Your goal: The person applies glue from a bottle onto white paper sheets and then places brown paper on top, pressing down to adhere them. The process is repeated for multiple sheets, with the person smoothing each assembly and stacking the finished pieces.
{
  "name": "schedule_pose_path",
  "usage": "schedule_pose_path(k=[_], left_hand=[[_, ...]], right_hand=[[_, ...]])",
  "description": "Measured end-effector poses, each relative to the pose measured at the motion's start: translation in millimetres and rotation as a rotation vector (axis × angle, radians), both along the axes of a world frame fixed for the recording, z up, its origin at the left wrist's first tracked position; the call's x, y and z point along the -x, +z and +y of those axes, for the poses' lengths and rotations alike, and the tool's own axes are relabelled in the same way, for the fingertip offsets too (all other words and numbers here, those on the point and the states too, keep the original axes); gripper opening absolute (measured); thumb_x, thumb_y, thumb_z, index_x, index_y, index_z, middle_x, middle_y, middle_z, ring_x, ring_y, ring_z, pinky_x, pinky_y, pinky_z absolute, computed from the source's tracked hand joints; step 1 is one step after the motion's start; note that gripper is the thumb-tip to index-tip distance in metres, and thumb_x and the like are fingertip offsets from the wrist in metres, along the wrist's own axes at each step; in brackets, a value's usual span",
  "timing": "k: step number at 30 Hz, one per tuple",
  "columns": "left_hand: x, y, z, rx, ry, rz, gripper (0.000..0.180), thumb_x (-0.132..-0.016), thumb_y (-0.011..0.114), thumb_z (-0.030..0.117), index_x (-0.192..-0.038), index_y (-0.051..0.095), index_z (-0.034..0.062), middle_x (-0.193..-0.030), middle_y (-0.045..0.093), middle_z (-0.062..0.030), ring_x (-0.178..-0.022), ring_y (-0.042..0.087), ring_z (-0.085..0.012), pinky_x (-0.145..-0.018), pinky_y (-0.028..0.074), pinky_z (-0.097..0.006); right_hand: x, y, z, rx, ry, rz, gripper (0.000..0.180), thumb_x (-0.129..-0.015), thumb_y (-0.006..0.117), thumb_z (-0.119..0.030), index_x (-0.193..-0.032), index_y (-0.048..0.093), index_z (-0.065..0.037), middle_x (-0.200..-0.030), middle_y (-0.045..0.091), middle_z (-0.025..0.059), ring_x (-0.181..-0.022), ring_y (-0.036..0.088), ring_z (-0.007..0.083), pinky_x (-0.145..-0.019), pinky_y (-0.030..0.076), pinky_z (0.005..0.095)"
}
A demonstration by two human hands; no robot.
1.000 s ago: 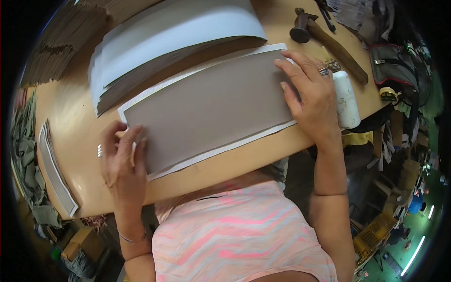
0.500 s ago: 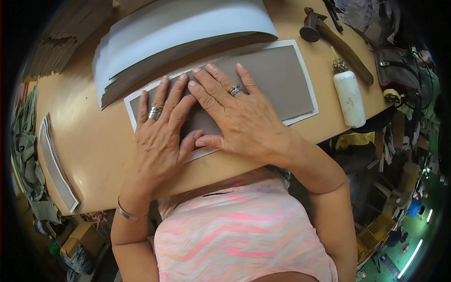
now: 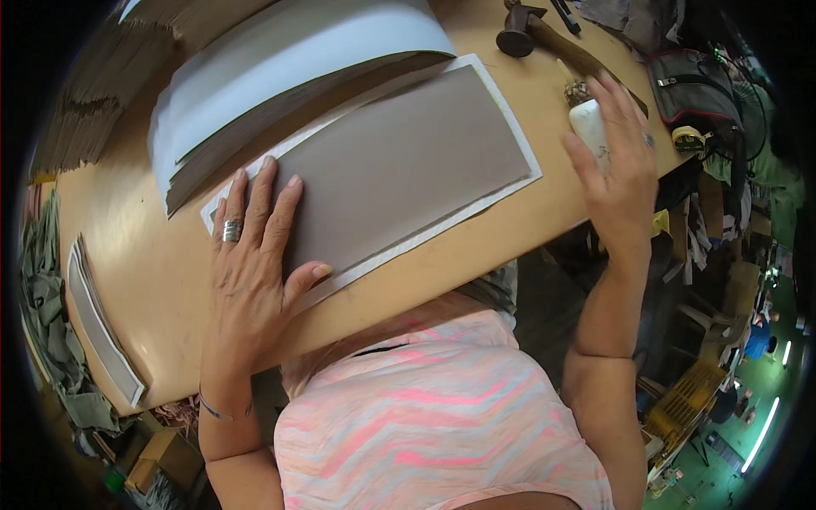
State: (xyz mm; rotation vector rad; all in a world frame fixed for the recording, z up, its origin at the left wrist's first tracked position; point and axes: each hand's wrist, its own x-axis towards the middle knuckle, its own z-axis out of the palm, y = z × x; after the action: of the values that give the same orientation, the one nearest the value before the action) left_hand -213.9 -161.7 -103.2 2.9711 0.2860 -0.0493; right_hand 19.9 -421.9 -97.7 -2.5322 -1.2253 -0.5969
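Note:
A long brown-grey panel point(image 3: 408, 161) lies on the table, with a white-edged sheet point(image 3: 532, 161) showing as a border around it. My left hand point(image 3: 251, 263) rests on the panel's left end, fingers spread and thumb near the front border. Off to the right, my right hand point(image 3: 625, 166) is over a white squeeze bottle point(image 3: 586, 123) with a thin nozzle. The bottle shows between its thumb and fingers, which are stretched and apart; whether they touch it is hard to see.
Behind the panel is a stack of curved white-topped sheets point(image 3: 306, 59). A hammer point(image 3: 569, 51) lies beyond the bottle. One narrow stack of strips point(image 3: 102, 323) sits at the table's left edge. A dark bag point(image 3: 697, 93) and a yellow tape measure point(image 3: 688, 138) are at far right.
My right hand has left the panel and moved right to the bottle. My left hand stays on the panel's left end. The whole view has shifted slightly.

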Motion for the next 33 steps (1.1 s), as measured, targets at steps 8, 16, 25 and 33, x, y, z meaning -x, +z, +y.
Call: schedule_pose_path(k=[8,16,25,33], left_hand=[[-56,1,-19,0.046,-0.324,-0.184,0.051,-0.085,0.061,0.030,-0.128,0.049,0.0057,-0.137,0.045,-0.0097,-0.125,0.041,-0.0317,-0.099,0.037,-0.042],[-102,-9,-48,0.155,-0.461,-0.330,0.040,-0.075,0.070,0.026,-0.106,0.057,0.0056,-0.116,0.054,-0.0085,-0.105,0.052,-0.0298,-0.084,0.044,-0.039],[-133,-25,-52,0.112,-0.397,-0.454,0.040,-0.084,0.062,0.030,-0.111,0.057,0.0010,-0.121,0.053,-0.0132,-0.106,0.051,-0.0328,-0.087,0.042,-0.041],[-140,-28,-51,0.013,-0.373,-0.395,0.047,-0.084,0.063,0.032,-0.121,0.055,0.0044,-0.131,0.050,-0.0137,-0.114,0.048,-0.0358,-0.096,0.039,-0.043]], right_hand=[[10,-33,-45,-0.362,-0.192,0.310,0.053,-0.074,0.074,-0.015,-0.120,0.053,0.001,-0.118,0.059,0.0181,-0.103,0.059,0.0310,-0.088,0.045,0.0368],[4,-40,-57,-0.892,-0.124,0.612,0.049,-0.072,0.074,-0.002,-0.116,0.051,0.001,-0.104,0.060,0.0110,-0.084,0.061,0.0172,-0.071,0.051,0.0286],[6,-12,-62,-1.235,0.142,0.932,0.040,-0.077,0.071,-0.008,-0.112,0.052,0.001,-0.093,0.060,0.0091,-0.067,0.055,0.0124,-0.049,0.042,0.0225],[11,-24,-60,-1.262,0.128,0.998,0.039,-0.077,0.069,-0.008,-0.110,0.052,0.001,-0.093,0.060,0.0096,-0.067,0.055,0.0118,-0.049,0.042,0.0226]])
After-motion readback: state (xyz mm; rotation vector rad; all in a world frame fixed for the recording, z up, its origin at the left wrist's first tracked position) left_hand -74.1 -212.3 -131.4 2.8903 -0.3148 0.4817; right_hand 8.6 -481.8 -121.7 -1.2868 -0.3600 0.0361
